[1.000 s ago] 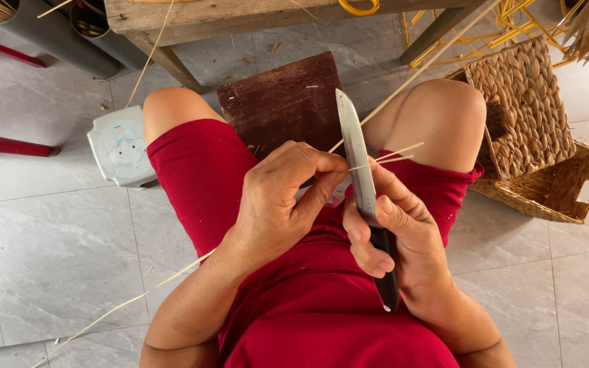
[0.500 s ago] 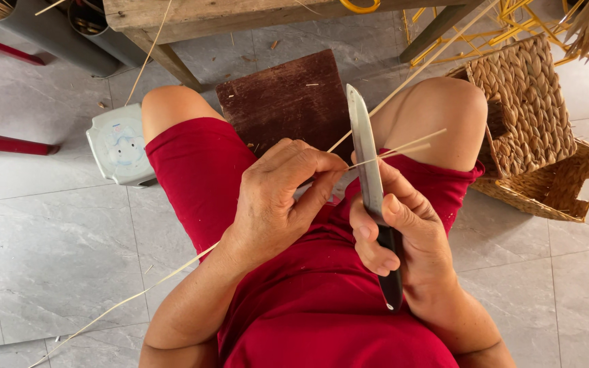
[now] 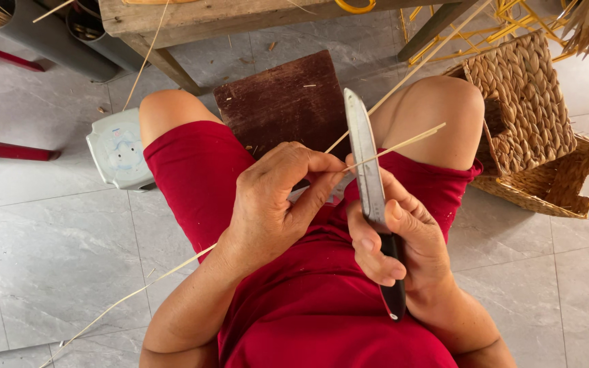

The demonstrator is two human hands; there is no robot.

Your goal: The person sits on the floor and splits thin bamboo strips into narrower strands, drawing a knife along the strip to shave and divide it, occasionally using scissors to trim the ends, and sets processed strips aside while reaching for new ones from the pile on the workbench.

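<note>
I sit with red shorts over my lap. My left hand [image 3: 277,197] pinches a thin pale bamboo strip [image 3: 403,143] between thumb and fingers; the strip runs under my forearm down to the floor at lower left and sticks out past the knife to the right. My right hand [image 3: 403,238] grips the black handle of a long knife [image 3: 363,157], blade pointing away from me and set against the strip beside my left fingertips.
A dark wooden board [image 3: 284,102] lies between my knees. A pale plastic stool [image 3: 117,150] stands at left. Woven baskets [image 3: 533,123] sit at right with yellow wire frames behind. A wooden bench [image 3: 192,20] crosses the top; grey tubes [image 3: 49,34] stand top left.
The strip's free end has slid farther out to the right of the blade, and the knife and both hands have shifted slightly right.
</note>
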